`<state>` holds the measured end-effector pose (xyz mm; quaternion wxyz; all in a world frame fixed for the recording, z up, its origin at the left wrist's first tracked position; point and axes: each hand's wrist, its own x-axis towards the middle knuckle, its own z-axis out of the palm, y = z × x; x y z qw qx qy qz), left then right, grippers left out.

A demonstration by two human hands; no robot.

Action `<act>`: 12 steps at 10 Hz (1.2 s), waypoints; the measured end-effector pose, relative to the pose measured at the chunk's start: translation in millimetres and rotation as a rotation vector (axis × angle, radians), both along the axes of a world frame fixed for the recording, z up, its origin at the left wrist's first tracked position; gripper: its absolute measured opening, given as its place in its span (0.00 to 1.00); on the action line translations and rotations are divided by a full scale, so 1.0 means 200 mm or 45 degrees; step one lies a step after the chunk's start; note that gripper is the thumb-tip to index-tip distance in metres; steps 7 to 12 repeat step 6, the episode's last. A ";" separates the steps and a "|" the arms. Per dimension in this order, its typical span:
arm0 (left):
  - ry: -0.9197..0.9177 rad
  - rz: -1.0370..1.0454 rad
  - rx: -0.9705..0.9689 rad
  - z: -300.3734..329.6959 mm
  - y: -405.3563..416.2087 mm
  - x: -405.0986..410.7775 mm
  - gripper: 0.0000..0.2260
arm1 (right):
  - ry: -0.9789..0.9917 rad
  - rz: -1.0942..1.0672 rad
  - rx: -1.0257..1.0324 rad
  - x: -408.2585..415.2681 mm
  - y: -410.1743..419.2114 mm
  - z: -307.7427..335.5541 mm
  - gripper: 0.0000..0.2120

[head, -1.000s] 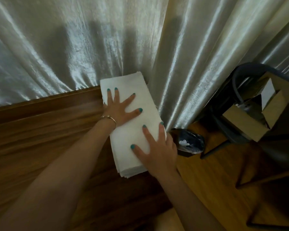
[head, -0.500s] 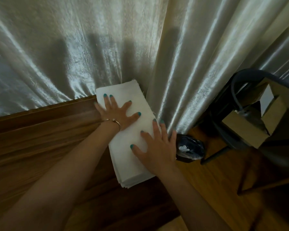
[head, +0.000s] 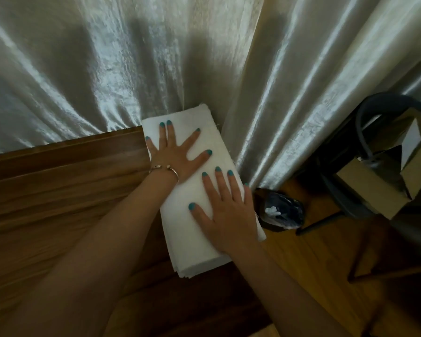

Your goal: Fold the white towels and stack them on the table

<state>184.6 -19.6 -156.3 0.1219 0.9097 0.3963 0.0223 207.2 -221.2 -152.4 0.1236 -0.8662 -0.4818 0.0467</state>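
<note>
Where curtain (head: pixel 107 69) drapes, wooden table (head: pixel 58 203), floor (head: pixel 326 251)

Dim and soft overall, with bright sheen on the curtain (head: pixel 107 57) folds, dark shadows at upper centre and lower right, and wide-angle bending toward the frame edges.

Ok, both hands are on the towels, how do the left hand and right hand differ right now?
The left hand lies on the far half of the towel stack, near the curtain; the right hand lies on the near half, by the stack's right edge. The left wrist wears a bracelet; the right wrist is bare. The left fingers are spread wider than the right's. Both lie flat, palm down, with teal nails.
</note>
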 end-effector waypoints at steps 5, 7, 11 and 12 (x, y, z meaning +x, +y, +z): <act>0.301 -0.052 -0.195 0.21 -0.01 -0.07 0.33 | 0.006 -0.002 -0.249 0.02 0.00 0.05 0.36; 0.223 -0.068 -0.174 0.44 -0.01 -0.26 0.31 | -0.061 -0.011 -0.485 0.04 0.04 0.21 0.36; 0.223 -0.068 -0.174 0.44 -0.01 -0.26 0.31 | -0.061 -0.011 -0.485 0.04 0.04 0.21 0.36; 0.223 -0.068 -0.174 0.44 -0.01 -0.26 0.31 | -0.061 -0.011 -0.485 0.04 0.04 0.21 0.36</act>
